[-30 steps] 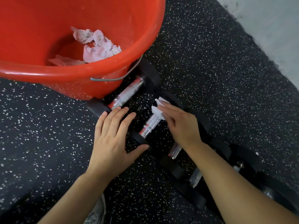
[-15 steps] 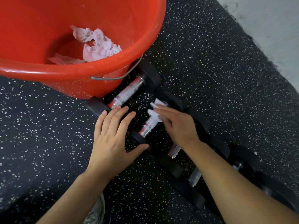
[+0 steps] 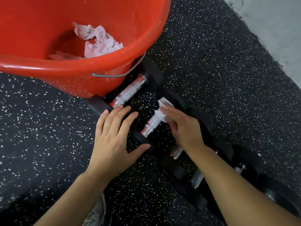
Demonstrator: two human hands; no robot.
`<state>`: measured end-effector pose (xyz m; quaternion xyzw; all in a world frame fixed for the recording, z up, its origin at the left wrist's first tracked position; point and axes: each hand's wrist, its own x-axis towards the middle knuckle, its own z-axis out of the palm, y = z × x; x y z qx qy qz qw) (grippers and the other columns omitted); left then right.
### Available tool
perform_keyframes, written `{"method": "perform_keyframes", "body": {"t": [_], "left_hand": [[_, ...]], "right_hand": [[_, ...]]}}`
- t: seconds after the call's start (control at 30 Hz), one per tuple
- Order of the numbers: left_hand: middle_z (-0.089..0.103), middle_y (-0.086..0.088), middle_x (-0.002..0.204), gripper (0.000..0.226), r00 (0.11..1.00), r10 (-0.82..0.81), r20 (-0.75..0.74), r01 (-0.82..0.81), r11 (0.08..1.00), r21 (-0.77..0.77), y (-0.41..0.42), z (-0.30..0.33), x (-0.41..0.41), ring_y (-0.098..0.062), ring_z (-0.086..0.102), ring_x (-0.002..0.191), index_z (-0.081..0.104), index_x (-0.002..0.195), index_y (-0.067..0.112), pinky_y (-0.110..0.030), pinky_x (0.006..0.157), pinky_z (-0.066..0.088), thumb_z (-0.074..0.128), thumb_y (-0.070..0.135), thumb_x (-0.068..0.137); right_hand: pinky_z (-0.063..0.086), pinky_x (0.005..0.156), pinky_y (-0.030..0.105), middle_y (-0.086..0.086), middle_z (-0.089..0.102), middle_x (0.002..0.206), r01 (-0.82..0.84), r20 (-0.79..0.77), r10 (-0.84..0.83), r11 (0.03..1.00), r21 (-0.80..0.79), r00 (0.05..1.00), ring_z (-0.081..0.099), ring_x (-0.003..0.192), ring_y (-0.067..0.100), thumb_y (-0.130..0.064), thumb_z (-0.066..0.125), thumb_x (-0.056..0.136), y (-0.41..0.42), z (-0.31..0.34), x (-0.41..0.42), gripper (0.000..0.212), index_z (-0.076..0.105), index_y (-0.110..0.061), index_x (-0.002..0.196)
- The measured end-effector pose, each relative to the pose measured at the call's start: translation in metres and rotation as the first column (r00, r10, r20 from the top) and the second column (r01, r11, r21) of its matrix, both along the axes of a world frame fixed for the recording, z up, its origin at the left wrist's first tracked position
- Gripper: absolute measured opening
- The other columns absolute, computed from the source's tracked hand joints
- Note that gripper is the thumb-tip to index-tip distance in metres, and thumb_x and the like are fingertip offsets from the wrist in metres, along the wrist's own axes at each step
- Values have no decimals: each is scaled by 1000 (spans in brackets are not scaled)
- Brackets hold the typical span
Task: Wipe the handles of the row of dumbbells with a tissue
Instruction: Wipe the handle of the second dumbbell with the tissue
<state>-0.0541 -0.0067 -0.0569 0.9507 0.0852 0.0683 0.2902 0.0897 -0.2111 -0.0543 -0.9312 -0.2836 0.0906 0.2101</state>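
A row of black dumbbells with chrome handles runs diagonally from the bucket toward the lower right. The first dumbbell [image 3: 130, 92] lies against the bucket. My right hand [image 3: 182, 126] presses a white tissue [image 3: 160, 115] onto the far end of the second dumbbell's handle [image 3: 150, 126]. My left hand [image 3: 114, 136] lies flat with spread fingers on the near weight heads of the first two dumbbells. My right forearm hides most of the third dumbbell handle [image 3: 175, 152] and the fourth dumbbell handle [image 3: 197, 178].
A large red bucket [image 3: 48, 69] with a wire bail stands at the upper left and holds several crumpled pinkish tissues [image 3: 97, 41]. The floor is black speckled rubber matting [image 3: 219, 79], with pale concrete [image 3: 276, 22] past its edge at the upper right. A shoe [image 3: 96, 214] shows at the bottom.
My right hand has slid the tissue a little down the second handle toward me. My left hand has stayed in place.
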Motion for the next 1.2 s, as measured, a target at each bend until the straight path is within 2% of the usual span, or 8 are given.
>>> {"method": "perform_keyframes", "body": {"t": [0.23, 0.33, 0.43, 0.63, 0.9, 1.0, 1.1, 1.2], "left_hand": [[47, -9, 159, 86, 1000, 4, 13, -4, 1000, 8, 1, -2, 0, -29, 37, 153, 52, 149, 12, -47, 132, 10, 69, 66, 85], [46, -9, 160, 87, 1000, 1, 0, -1, 1000, 11, 1, -1, 1, -30, 37, 153, 51, 150, 13, -48, 132, 10, 68, 68, 85], [46, -7, 160, 87, 1000, 1, -5, -1, 1000, 7, 2, -1, 1, -29, 37, 154, 51, 150, 14, -46, 132, 8, 68, 69, 85], [47, -7, 159, 87, 1000, 5, -1, -5, 1000, 2, 1, -2, 1, -28, 37, 154, 52, 149, 13, -43, 132, 4, 68, 68, 84], [46, -6, 160, 88, 1000, -1, -13, 1, 1000, -7, 2, -1, 1, -27, 36, 154, 50, 151, 15, -44, 132, 5, 66, 71, 85], [47, -6, 160, 88, 1000, 0, -11, 0, 1000, -5, 2, -2, 1, -27, 36, 154, 50, 151, 15, -43, 132, 5, 67, 70, 84], [48, -6, 159, 88, 1000, 4, 4, -4, 1000, -2, 3, -2, 1, -27, 37, 154, 51, 150, 13, -42, 132, 5, 69, 69, 84], [48, -7, 159, 89, 1000, 2, 4, -2, 1000, 4, 3, -2, 0, -27, 38, 153, 51, 150, 13, -43, 132, 7, 67, 71, 84]], "right_hand": [[56, 100, 30, -20, 54, 146, -401, -166, 403, 915, 46, 900, 59, 128, 1, -16, 58, 98, 20, 8, -26, 43, 63, -33, 137], [56, 94, 22, -29, 49, 144, -202, -84, 200, 979, -10, 976, 55, 122, -10, -21, 51, 104, 17, 14, -4, 39, 61, -39, 138], [57, 96, 31, -25, 51, 148, -19, -59, 13, 994, -104, 998, 58, 123, -5, -16, 52, 105, 13, 7, 9, 39, 62, -34, 139], [49, 109, 27, -19, 53, 150, -366, -314, 343, 930, -15, 885, 52, 133, -3, -36, 37, 94, 32, 19, -31, 52, 58, -35, 142], [52, 101, 17, -26, 52, 145, 41, -45, -44, 997, -65, 998, 55, 121, -11, -13, 57, 101, 8, 9, 0, 41, 64, -33, 136], [40, 110, 11, -20, 53, 145, -177, -189, 179, 984, 23, 966, 48, 128, -11, -20, 44, 96, 21, 13, -22, 47, 63, -30, 138], [50, 107, 24, -15, 60, 142, -371, -276, 363, 928, 24, 890, 53, 126, -7, -11, 52, 93, 29, 16, -30, 47, 67, -27, 134], [58, 97, 28, -25, 54, 141, -252, -157, 248, 968, -7, 956, 64, 118, -2, -4, 58, 97, 20, 17, -11, 48, 64, -33, 135]]}}
